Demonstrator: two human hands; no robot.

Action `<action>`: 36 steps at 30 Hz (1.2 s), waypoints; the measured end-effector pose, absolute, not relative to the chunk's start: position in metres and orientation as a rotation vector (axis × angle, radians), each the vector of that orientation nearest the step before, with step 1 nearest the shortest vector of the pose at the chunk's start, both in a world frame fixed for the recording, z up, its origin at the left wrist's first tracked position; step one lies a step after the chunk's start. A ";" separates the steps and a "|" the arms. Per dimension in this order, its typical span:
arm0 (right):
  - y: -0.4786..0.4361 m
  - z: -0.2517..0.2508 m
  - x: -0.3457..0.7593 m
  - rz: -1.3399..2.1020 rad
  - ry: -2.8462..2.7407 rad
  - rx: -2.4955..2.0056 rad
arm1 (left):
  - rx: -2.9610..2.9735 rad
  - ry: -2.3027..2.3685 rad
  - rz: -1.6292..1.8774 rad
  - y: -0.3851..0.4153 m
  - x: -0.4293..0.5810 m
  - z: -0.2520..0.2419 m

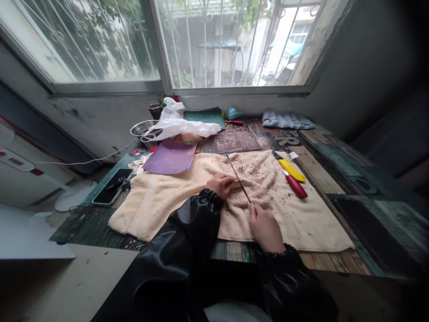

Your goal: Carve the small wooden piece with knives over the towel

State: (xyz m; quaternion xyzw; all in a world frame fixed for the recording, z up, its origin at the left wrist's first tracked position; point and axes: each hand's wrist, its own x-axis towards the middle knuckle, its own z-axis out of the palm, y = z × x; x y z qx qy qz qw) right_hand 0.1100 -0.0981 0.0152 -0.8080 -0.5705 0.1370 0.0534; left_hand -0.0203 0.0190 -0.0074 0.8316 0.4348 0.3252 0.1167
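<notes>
My right hand point(266, 227) is closed round the near end of a long, thin, dark file-like rod point(238, 180), which slants away to the upper left over the towel. Its exact kind is hard to make out. My left hand point(220, 185) is closed, with a small, light brown, wood-like piece point(238, 183) at its fingertips, right against the rod; the fingers hide most of this piece. Under both hands lies a rumpled cream towel point(161, 201), strewn with brown shavings. To the right rest a yellow-handled tool point(293, 171) and a red-handled knife point(296, 186).
A purple sheet point(170, 157) and a phone point(112, 188) with keys on it lie left. Behind are a white plastic bag point(187, 127), a metal bowl point(142, 129), a brown board point(236, 141), a green mat point(206, 118) and a grey padded bundle point(286, 120) below the window.
</notes>
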 end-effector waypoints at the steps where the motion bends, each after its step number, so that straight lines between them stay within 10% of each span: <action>1: -0.098 0.015 0.110 0.410 -1.736 -2.456 | 2.437 1.270 0.959 0.019 -0.020 -0.007; 36: -0.097 0.020 0.106 0.331 -1.754 -2.538 | 2.375 1.327 0.949 0.017 -0.017 -0.006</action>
